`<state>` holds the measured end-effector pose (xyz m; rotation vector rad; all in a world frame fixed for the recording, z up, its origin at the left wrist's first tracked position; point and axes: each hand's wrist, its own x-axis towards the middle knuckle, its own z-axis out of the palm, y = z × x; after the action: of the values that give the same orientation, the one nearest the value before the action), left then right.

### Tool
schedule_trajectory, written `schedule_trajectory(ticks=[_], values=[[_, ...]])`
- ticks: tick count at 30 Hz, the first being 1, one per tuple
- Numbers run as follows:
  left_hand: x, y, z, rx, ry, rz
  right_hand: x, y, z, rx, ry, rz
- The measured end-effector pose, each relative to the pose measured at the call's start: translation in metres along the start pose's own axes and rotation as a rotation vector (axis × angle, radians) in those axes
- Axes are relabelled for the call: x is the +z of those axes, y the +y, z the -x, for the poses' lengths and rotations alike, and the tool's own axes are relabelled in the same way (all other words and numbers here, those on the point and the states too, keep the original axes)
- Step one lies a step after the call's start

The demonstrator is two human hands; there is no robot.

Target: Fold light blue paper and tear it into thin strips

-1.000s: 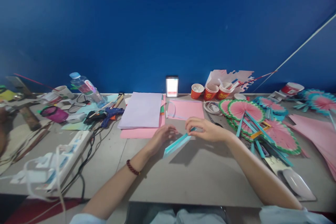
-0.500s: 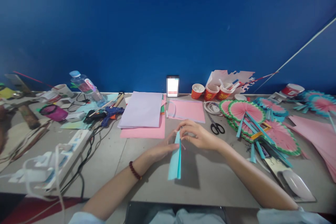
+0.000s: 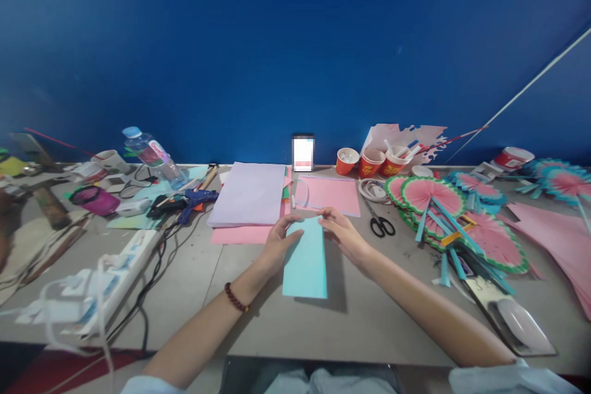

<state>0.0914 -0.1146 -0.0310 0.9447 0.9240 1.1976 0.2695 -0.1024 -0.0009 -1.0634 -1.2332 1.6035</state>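
From far away, I can't read any word for sure. I see letters on the label (image 3: 157, 151) of the clear bottle (image 3: 154, 157), but they look too fuzzy to me. The middle red cup (image 3: 370, 164) and the right red cup (image 3: 394, 164) have yellow marks, too small to read. The little bright screen (image 3: 303, 154) shows blurry squares.

Turquoise paper (image 3: 305, 261), rectangular, held between both hands (image 3: 310, 228)

The left hand (image 3: 278, 242) partly hides turquoise paper (image 3: 305, 266).
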Motion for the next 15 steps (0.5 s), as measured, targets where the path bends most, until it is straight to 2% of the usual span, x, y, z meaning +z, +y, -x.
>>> schedule_trajectory(ticks=[2,5,11,15], values=[[-0.001,-0.001,0.0,0.017,0.01,-0.023,0.001,-0.003,0.002,0.105,-0.059,-0.148],[-0.003,-0.001,0.0,0.057,0.021,-0.068,0.001,-0.006,0.003,0.155,-0.078,-0.264],[-0.004,0.0,-0.002,0.096,0.04,-0.132,-0.005,-0.002,-0.003,0.16,-0.124,-0.277],[-0.007,-0.001,-0.005,0.137,0.045,-0.171,-0.009,-0.001,-0.007,0.166,-0.103,-0.282]])
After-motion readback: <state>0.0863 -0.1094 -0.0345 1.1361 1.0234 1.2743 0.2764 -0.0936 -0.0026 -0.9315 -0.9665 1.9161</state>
